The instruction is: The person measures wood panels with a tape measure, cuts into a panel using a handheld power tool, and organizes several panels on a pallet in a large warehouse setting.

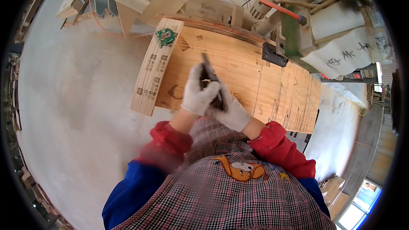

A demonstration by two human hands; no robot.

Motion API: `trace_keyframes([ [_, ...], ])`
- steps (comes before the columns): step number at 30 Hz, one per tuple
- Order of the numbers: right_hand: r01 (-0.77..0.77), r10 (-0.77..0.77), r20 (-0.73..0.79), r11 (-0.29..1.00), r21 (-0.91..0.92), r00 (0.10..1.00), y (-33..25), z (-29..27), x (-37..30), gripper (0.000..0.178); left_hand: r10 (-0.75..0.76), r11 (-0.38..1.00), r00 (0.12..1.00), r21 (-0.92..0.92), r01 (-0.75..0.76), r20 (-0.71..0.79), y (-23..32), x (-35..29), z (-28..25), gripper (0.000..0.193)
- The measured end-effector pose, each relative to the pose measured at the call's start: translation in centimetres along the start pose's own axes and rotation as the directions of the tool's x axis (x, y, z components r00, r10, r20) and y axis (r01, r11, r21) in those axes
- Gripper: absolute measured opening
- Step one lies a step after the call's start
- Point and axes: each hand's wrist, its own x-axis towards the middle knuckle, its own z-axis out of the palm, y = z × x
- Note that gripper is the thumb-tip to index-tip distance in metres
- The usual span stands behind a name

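My left hand, in a white glove, is closed around a long, dark, metal-looking tool that I cannot identify. My right hand, also gloved in white, has its fingers wrapped round the lower part of the same tool. Both hands meet in front of my apron, over the near edge of a plywood worktop. One thin end of the tool points up and away from me. Much of it is hidden by my gloves, and its outline is slightly blurred.
A pale printed board lies across the worktop's left end, with a small green roundish object on its far end. At the far right stands a machine with a dark block over the worktop and an orange hose. Wood offcuts lie behind.
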Motion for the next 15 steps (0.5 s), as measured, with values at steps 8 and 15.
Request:
trace_keyframes([
  [8,-0.414,0.43,-0.043,0.888,0.203,0.902,2.5,-2.5,1.6,0.063,0.198,0.765,0.959,0.643,-0.021,-0.204,-5.4,7.1,-4.7,0.043],
  [15,-0.011,-0.042,-0.091,0.859,-0.512,0.995,3.4,-2.6,4.7,0.067,0.213,0.526,0.946,0.845,0.098,-0.243,-6.9,10.4,-4.4,0.026],
])
